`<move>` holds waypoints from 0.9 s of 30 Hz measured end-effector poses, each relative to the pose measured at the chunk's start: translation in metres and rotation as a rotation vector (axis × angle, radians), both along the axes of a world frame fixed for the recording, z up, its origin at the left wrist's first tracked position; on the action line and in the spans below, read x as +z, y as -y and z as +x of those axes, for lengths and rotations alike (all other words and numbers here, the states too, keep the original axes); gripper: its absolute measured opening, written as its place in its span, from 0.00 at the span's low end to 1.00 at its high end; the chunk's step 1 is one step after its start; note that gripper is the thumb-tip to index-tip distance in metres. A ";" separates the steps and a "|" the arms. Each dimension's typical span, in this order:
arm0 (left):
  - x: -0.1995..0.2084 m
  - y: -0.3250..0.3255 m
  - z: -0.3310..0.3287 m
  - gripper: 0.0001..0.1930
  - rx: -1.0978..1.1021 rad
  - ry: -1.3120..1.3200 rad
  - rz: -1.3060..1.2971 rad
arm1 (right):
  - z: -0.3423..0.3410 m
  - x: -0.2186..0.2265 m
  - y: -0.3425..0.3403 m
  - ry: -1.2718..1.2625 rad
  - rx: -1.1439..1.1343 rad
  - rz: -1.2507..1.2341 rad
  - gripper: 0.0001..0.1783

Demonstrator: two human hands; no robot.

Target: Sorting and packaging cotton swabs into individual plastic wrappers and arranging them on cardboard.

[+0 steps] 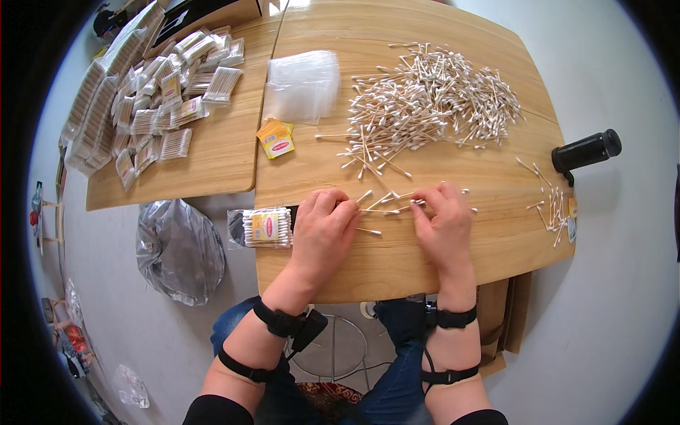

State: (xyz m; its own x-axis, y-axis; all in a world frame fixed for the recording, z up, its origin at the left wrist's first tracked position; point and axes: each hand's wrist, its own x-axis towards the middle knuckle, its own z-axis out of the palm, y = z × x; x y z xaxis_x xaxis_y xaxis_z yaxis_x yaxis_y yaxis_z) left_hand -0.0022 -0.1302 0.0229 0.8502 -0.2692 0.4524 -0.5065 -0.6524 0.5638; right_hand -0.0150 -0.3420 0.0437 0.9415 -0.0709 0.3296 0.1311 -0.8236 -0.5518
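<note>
Pinching slender, pale-stemmed, white-tipped swabs (382,211), the left hand (322,230) and right hand (446,223) curl narrowly.

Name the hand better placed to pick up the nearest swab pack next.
Left, I'd judge: the left hand is close beside the swab pack, while the right hand is farther off, beyond the left one.
</note>
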 end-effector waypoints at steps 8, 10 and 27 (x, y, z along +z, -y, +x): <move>0.000 -0.003 0.003 0.06 -0.041 -0.078 0.003 | 0.001 0.002 0.006 -0.028 0.095 -0.017 0.06; 0.001 -0.005 0.002 0.06 -0.040 -0.082 -0.001 | -0.001 0.003 0.014 -0.075 0.044 0.001 0.06; 0.000 0.000 0.005 0.06 -0.127 -0.152 -0.070 | 0.002 -0.001 0.014 -0.009 0.053 -0.058 0.07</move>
